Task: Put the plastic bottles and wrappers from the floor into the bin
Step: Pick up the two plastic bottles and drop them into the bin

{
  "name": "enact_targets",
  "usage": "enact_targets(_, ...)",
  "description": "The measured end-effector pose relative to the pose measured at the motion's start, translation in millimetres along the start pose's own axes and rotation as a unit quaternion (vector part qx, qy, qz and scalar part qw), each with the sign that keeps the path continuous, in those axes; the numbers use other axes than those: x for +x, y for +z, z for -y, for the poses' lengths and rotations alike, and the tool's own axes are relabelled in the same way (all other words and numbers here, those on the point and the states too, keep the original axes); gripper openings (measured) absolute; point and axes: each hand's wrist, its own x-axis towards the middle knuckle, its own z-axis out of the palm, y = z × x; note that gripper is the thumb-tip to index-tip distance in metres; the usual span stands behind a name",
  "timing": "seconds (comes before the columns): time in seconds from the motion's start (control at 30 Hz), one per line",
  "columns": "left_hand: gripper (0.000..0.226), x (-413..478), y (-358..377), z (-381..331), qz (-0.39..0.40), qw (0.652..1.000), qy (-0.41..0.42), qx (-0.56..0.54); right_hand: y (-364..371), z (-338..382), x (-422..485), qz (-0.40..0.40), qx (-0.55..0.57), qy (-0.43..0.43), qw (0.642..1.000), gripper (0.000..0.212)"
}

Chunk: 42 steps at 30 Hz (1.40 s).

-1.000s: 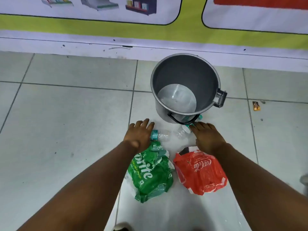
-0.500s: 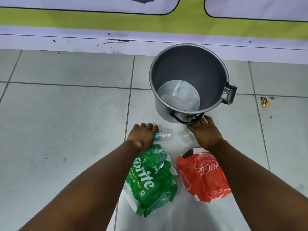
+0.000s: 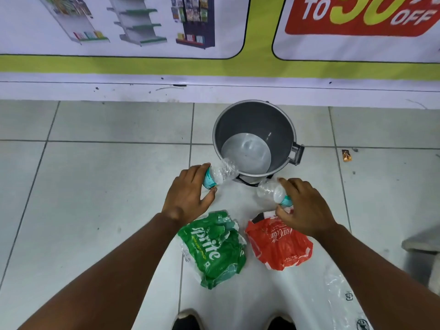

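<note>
1. Two small clear plastic bottles are off the floor, one in each hand: the left bottle [image 3: 220, 173] is pinched at its teal-labelled end by the left hand [image 3: 188, 196], its crumpled clear end reaching up to the near rim of the bin [image 3: 256, 110]; the right bottle [image 3: 273, 192] sits in the closed fingers of the right hand [image 3: 303, 208], just in front of the bin's base
2. Both look empty and dented, so I judge them very light, thin-walled and springy; a squeeze will crush them further but not break them, and the labelled band or neck is the firmest place to hold
3. Two wrappers lie on the floor near the person's feet, not yet collected: a green Sprite wrapper [image 3: 214, 248] and, just beside it, a red Coca-Cola wrapper [image 3: 278, 246]. Both are crinkled, glossy film, limp and nearly weightless; I expect them to slide on the tile, so bunching each in a fist should beat pinching an edge
4. The bin is a round grey bucket of smooth, stiff plastic with a side handle lug [image 3: 297, 153], upright and empty so far as its bottom shows
5. Around it lie pale glazed floor tiles [image 3: 95, 186], a clear plastic sheet [image 3: 333, 289] at lower right, and a small orange scrap [image 3: 346, 155] well apart to the right
</note>
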Motion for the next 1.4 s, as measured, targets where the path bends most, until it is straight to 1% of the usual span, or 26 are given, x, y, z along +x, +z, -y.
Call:
enact_targets(0.1, 0.066, 17.7, -21.3, -12.0, -0.033, 0.999, -0.007, -0.022, -30.4, 5.2, 6.7, -0.068, 0.068, 0.023, 0.995, 0.078)
enact_targets(0.2, 0.066, 35.3, -36.8, -21.9, -0.055, 0.998, -0.013, -0.036, -57.2, 12.0, 33.8, -0.118, 0.071, 0.036, 0.99, 0.08)
enact_targets(0.27, 0.065, 42.5, -43.2, -26.3, -0.069, 0.996, -0.019, -0.048, -70.5, 20.4, 62.7, -0.121, 0.078, 0.045, 0.989, 0.078)
enact_targets(0.37, 0.065, 43.2, -47.3, -28.7, -0.085, 0.992, -0.048, -0.073, -80.3, 35.3, 108.5, -0.098, 0.136, 0.092, 0.981, 0.073)
enact_targets(0.43, 0.065, 38.2, -49.9, -27.8, -0.093, 0.988, -0.078, -0.097, -84.4, 44.6, 132.6, -0.108, 0.205, 0.121, 0.965, 0.069)
enact_targets(0.5, 0.064, 31.0, -54.6, -25.8, -0.101, 0.984, -0.098, -0.113, -86.2, 52.2, 147.2, -0.135, 0.265, 0.141, 0.944, 0.067)
enact_targets(0.57, 0.063, 26.2, -61.2, -24.1, -0.104, 0.98, -0.105, -0.13, -85.3, 56.4, 153.2, -0.154, 0.286, 0.156, 0.933, 0.067)
enact_targets(0.63, 0.061, 24.1, -68.1, -23.8, -0.113, 0.973, -0.119, -0.162, -82.2, 57.7, 154.2, -0.15, 0.281, 0.162, 0.934, 0.07)
enact_targets(0.73, 0.058, 22.6, -76.5, -29.3, -0.145, 0.957, -0.14, -0.208, -80.2, 55.2, 148.9, -0.114, 0.292, 0.174, 0.934, 0.092)
enact_targets(0.8, 0.057, 22.2, -79.4, -33.8, -0.157, 0.954, -0.138, -0.215, -82.4, 54.4, 143.8, -0.098, 0.293, 0.179, 0.934, 0.099)
enact_targets(0.87, 0.056, 20.3, -80.9, -38.4, -0.156, 0.955, -0.129, -0.217, -86.2, 55.9, 133.8, -0.108, 0.286, 0.175, 0.936, 0.095)
enact_targets(0.93, 0.056, 21.6, -81.5, -42.0, -0.151, 0.956, -0.121, -0.22, -91.5, 56.8, 119.7, -0.139, 0.281, 0.169, 0.934, 0.087)
enact_targets(1.0, 0.057, 25.1, -81.0, -45.9, -0.148, 0.957, -0.118, -0.221, -96.9, 55.6, 99.5, -0.169, 0.278, 0.147, 0.934, 0.08)
enact_targets(1.07, 0.058, 33.8, -80.7, -54.3, -0.142, 0.959, -0.113, -0.218, -102.5, 49.8, 77.5, -0.183, 0.265, 0.122, 0.939, 0.076)
enact_targets(1.23, 0.051, 71.5, -71.7, -85.2, -0.127, 0.962, -0.088, -0.224, -110.7, 28.5, 47.5, -0.131, 0.217, 0.103, 0.962, 0.076)
enact_targets(1.4, 0.053, 116.5, -58.1, -118.4, -0.103, 0.973, -0.068, -0.193, -118.4, -0.7, 26.3, -0.087, 0.185, 0.105, 0.973, 0.079)
